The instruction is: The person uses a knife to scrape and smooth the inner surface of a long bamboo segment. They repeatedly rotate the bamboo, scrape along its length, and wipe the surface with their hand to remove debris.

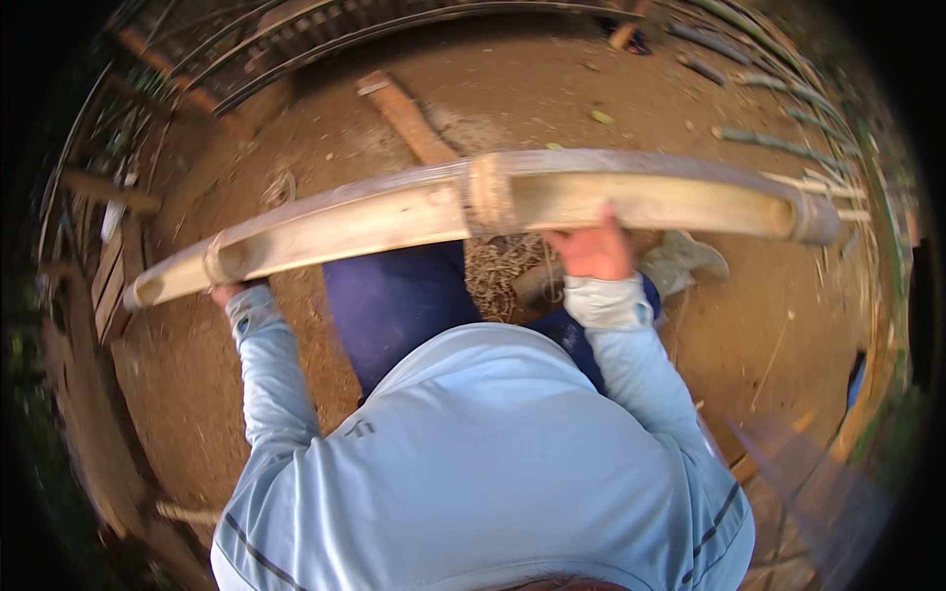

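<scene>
A long split bamboo pole (345, 229) lies crosswise in front of me, its hollow, pale inside facing me. Ring-like nodes divide it, with a thick one near the middle. My left hand (229, 293) is closed under the left part by a node; the bamboo hides most of its fingers. Right of the middle node, my right hand (596, 250) grips the near edge from below, slightly blurred, its thumb up against the bamboo and the other fingers mostly hidden.
Beneath the bamboo, a heap of shavings (498, 271) lies between my legs. A wooden board (406, 116) rests on the dirt floor ahead. Several poles (774, 145) lie at the far right. Timber (94, 394) runs along the left, and a slatted bench-like structure (365, 25) stands at the back.
</scene>
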Motion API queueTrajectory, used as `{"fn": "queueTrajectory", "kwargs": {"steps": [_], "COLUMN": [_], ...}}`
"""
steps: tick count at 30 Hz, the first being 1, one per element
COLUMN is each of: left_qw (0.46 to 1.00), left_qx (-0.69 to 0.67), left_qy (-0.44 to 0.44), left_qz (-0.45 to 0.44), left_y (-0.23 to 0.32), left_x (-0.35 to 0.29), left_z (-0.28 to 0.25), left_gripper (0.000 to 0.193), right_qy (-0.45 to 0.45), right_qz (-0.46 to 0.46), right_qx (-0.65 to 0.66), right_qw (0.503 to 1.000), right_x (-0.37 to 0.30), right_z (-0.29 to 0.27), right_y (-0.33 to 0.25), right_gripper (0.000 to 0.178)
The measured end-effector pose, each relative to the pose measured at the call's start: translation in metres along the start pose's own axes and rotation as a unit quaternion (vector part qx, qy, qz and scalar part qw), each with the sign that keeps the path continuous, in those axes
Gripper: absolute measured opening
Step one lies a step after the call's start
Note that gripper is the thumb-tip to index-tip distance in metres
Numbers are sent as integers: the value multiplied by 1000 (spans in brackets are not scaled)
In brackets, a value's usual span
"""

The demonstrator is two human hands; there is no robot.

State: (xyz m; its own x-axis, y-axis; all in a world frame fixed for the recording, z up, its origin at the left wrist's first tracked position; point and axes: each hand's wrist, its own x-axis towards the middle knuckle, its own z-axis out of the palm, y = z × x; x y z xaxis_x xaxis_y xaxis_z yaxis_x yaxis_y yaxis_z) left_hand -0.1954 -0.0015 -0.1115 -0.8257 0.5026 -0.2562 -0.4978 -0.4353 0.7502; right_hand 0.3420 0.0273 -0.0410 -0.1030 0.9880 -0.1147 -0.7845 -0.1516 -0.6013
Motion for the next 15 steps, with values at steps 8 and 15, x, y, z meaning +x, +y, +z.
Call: {"fn": "queueTrajectory", "kwargs": {"steps": [8, 15], "left_qw": [998, 973], "left_qx": [42, 120], "left_qy": [0, 183], "left_qz": [39, -71], "left_y": [-11, -16], "left_x": [-7, -39], "left_z": [-9, -7], "left_gripper": [34, 27], "right_qy": [118, 61], "right_qz": [-104, -176], "right_qx": [-46, -130], "right_qw": [987, 974], "right_x": [57, 78], "right_z": [-30, 20], "right_y": [-81, -106], "right_gripper": [55, 53]}}
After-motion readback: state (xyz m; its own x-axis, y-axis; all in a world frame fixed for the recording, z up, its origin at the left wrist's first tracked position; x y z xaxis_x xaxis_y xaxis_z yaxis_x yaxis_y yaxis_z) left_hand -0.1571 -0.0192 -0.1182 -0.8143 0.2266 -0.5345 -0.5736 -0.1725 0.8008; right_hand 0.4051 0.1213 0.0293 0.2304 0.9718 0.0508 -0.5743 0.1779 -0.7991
